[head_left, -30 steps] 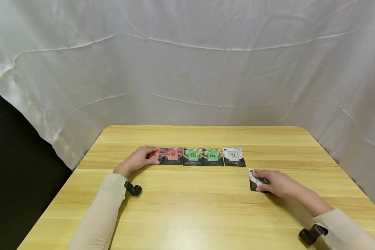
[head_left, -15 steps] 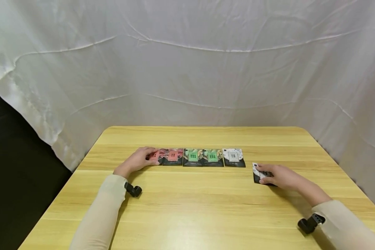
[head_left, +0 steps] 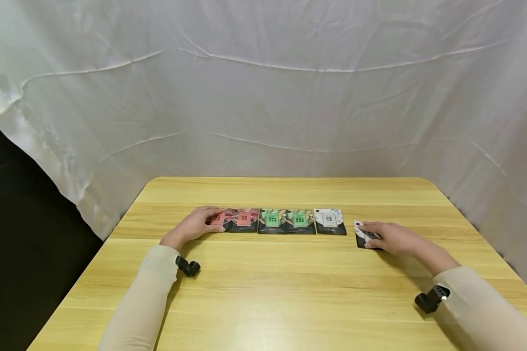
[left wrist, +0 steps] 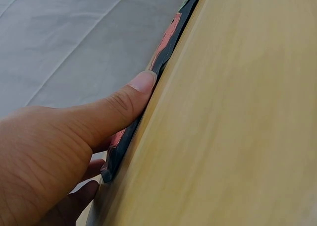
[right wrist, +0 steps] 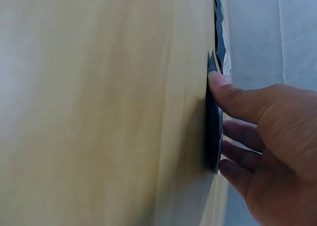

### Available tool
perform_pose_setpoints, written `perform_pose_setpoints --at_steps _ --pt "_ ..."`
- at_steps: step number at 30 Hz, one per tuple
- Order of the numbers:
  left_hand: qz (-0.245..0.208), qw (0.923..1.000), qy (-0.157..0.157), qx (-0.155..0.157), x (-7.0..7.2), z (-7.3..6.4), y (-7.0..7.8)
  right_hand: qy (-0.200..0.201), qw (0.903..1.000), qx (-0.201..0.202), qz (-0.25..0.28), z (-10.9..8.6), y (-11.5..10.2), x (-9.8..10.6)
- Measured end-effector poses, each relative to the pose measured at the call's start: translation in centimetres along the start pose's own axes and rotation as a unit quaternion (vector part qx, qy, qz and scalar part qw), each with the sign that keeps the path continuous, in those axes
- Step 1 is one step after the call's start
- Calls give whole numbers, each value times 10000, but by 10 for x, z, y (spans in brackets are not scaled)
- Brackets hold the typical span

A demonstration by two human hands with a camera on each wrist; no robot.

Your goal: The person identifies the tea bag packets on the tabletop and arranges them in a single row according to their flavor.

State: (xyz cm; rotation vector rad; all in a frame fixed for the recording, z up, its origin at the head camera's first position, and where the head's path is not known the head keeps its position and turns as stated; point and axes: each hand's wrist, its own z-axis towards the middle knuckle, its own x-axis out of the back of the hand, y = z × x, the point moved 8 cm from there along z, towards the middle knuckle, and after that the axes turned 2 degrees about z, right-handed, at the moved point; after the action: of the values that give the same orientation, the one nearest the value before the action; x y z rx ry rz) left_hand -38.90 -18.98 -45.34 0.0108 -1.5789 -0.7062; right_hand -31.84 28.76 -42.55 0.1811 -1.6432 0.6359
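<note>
Flat packets with black lower parts form a row on the wooden table (head_left: 254,292). At its left end my left hand (head_left: 194,224) holds a red packet (head_left: 219,219) by its edges, with the thumb at the near edge. A second red packet (head_left: 244,220), two green packets (head_left: 272,221) and a white packet (head_left: 329,221) continue rightward. My right hand (head_left: 395,239) grips another white packet (head_left: 361,235), right of the row and a little nearer. In the right wrist view, the thumb lies along this packet (right wrist: 213,122); its far side is partly hidden by the fingers.
Behind the table hangs a pale grey cloth (head_left: 263,107). A black surface (head_left: 22,234) lies beyond the table's left edge. Small black cameras (head_left: 431,298) are fixed at both wrists.
My right hand has moved the white packet away from me and slightly right, level with the row's near side. My left hand and the row have stayed in place.
</note>
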Motion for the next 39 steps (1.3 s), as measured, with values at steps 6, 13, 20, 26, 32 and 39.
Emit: perform_pose_setpoints --at_steps 6,13,20,26,32,39 --pt "-3 10000 4 -20 0 1 3 12 9999 -139 76 10 9 -2" --pt "30 10000 39 -35 -1 2 3 256 9990 -295 238 21 19 -3" --pt "32 10000 -7 -43 -2 2 3 257 9986 -365 286 29 23 -6" --pt "75 10000 -18 -14 -1 2 3 322 9988 -211 297 35 21 -7" --pt "124 9999 -18 -38 -1 2 1 209 9993 -144 264 39 20 -7" --pt "127 9999 -25 5 1 0 2 87 9998 -10 195 42 14 -4"
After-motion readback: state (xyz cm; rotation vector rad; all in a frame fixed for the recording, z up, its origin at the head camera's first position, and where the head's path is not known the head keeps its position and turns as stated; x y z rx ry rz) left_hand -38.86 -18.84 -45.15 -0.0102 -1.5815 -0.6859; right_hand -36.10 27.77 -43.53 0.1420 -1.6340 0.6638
